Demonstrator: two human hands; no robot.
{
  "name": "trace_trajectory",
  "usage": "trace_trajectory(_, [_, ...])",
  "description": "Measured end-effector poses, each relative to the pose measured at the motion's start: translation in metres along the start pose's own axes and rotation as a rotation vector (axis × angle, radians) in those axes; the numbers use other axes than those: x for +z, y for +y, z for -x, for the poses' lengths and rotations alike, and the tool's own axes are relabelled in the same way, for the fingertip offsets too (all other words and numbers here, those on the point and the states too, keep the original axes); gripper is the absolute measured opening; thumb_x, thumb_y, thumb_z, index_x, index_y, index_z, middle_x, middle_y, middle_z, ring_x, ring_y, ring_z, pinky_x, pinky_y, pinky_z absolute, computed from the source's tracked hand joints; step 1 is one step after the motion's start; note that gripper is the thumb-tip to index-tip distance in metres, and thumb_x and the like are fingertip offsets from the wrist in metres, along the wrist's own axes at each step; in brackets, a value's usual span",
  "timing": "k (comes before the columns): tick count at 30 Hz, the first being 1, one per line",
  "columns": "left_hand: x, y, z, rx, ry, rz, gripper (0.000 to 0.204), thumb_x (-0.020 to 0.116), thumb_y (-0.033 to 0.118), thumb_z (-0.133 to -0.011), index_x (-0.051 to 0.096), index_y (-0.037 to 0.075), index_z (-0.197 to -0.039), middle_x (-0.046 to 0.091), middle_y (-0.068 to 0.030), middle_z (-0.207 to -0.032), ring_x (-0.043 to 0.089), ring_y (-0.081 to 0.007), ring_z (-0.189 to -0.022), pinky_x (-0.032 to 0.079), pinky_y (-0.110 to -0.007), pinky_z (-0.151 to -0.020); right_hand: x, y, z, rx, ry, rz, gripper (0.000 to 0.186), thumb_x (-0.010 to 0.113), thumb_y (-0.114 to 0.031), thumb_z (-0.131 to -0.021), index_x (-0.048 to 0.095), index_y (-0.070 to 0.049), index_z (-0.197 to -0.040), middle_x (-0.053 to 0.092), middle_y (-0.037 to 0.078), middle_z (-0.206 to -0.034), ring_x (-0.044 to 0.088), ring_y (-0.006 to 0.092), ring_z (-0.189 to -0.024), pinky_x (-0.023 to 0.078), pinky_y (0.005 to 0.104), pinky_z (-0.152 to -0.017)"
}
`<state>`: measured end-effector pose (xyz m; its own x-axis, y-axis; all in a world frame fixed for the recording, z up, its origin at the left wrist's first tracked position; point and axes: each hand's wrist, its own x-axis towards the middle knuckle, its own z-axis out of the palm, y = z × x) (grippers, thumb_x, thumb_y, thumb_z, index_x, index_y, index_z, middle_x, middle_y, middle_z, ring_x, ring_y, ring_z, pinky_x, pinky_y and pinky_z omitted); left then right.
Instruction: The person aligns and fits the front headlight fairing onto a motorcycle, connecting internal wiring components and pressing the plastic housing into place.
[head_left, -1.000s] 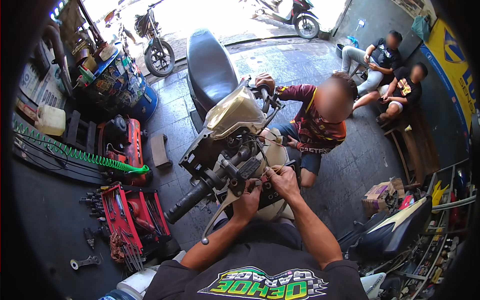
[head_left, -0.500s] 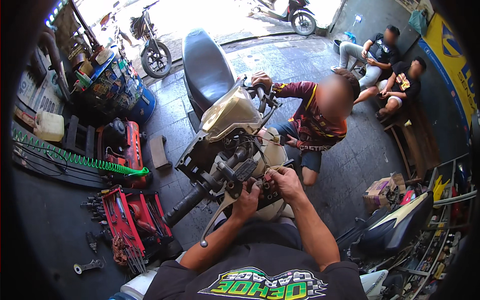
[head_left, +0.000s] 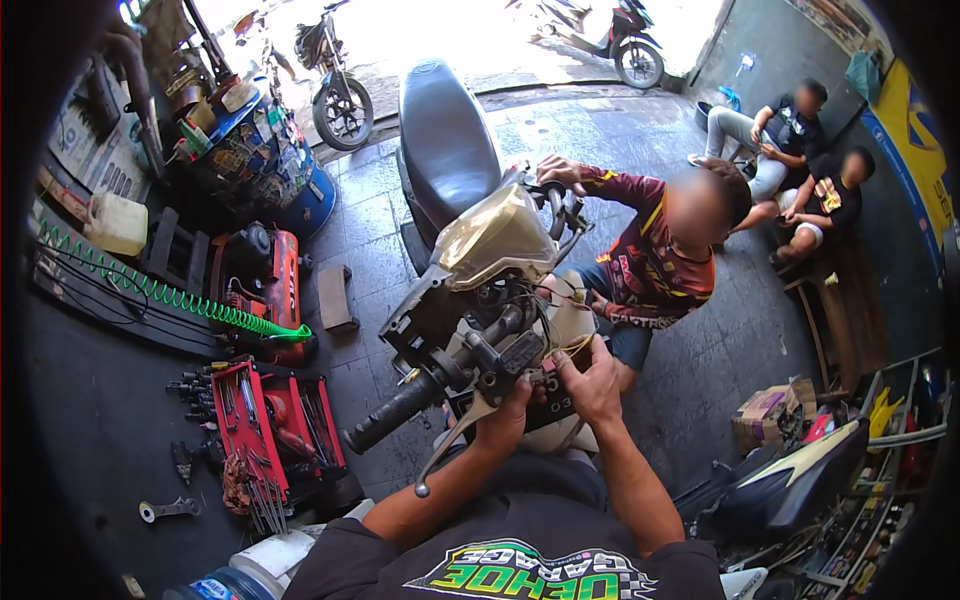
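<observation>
Both my hands are at the stripped front of a motorcycle (head_left: 478, 245), just below its handlebar. My left hand (head_left: 508, 412) has its fingers bent in beside a small reddish wire connector (head_left: 549, 367); what they grip is mostly hidden. On the other side of that connector, my right hand (head_left: 592, 388) pinches at thin wires (head_left: 577, 346), thumb and forefinger close together. The brake lever (head_left: 452, 447) slants down past my left wrist, and the black handlebar grip (head_left: 392, 411) points left. Dark wiring (head_left: 525, 300) hangs exposed between the headlight housing and my hands.
A co-worker (head_left: 655, 250) crouches right of the motorcycle, one hand on its far grip. Left are a red toolbox (head_left: 250, 430), a red compressor (head_left: 285, 280) and a wooden block (head_left: 337, 298). Right, a cardboard box (head_left: 768, 412) and a loose seat (head_left: 800, 480). Two people sit behind.
The whole scene has shifted right and slightly down in the picture as my head turned. My hands stay together at the wires and connector, the right one slightly lower.
</observation>
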<state>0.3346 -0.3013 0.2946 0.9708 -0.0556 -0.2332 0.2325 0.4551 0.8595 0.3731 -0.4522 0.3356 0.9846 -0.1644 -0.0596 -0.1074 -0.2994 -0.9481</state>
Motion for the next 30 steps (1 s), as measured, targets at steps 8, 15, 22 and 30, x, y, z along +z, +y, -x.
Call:
trace_trajectory(8, [0.013, 0.014, 0.003, 0.021, -0.027, -0.013, 0.026, 0.057, 0.013, -0.101, 0.060, 0.007, -0.127, 0.065, -0.0028, -0.108, 0.062, -0.0096, -0.094, 0.056, -0.028, -0.081, -0.018, -0.026, 0.008, -0.430, -0.300, 0.160, 0.025, 0.064, 0.003, -0.079, 0.068, 0.000, -0.103, 0.054, 0.019, -0.128, 0.063, 0.0304, -0.106, 0.052, 0.0377, -0.090])
trace_trajectory(15, [0.013, 0.013, -0.001, 0.017, -0.090, -0.078, 0.017, 0.055, 0.018, -0.103, 0.060, 0.006, -0.114, 0.062, -0.0013, -0.100, 0.059, -0.0088, -0.087, 0.052, -0.027, -0.080, -0.032, -0.029, -0.007, -0.656, -0.271, 0.483, 0.024, 0.071, 0.001, -0.080, 0.071, -0.001, -0.104, 0.058, 0.017, -0.123, 0.063, 0.0295, -0.100, 0.054, 0.0384, -0.085])
trace_trajectory(22, [0.013, 0.019, -0.002, -0.218, -0.219, -0.038, 0.022, 0.055, 0.023, -0.103, 0.060, 0.004, -0.112, 0.064, -0.0041, -0.100, 0.060, -0.0101, -0.091, 0.050, -0.027, -0.086, -0.025, -0.017, -0.007, -0.561, -0.139, 0.198, 0.017, 0.068, 0.004, -0.085, 0.072, -0.001, -0.101, 0.060, 0.016, -0.122, 0.066, 0.0231, -0.093, 0.054, 0.0328, -0.080])
trace_trajectory(30, [0.037, 0.113, 0.053, -0.325, -0.782, -0.430, 0.033, 0.062, 0.022, -0.098, 0.062, -0.001, -0.123, 0.068, -0.0084, -0.111, 0.063, -0.0162, -0.105, 0.050, -0.032, -0.094, -0.009, -0.003, -0.001, -0.560, -0.009, 0.025, 0.016, 0.067, 0.004, -0.087, 0.072, 0.000, -0.101, 0.062, 0.018, -0.121, 0.069, 0.0234, -0.086, 0.055, 0.0330, -0.077])
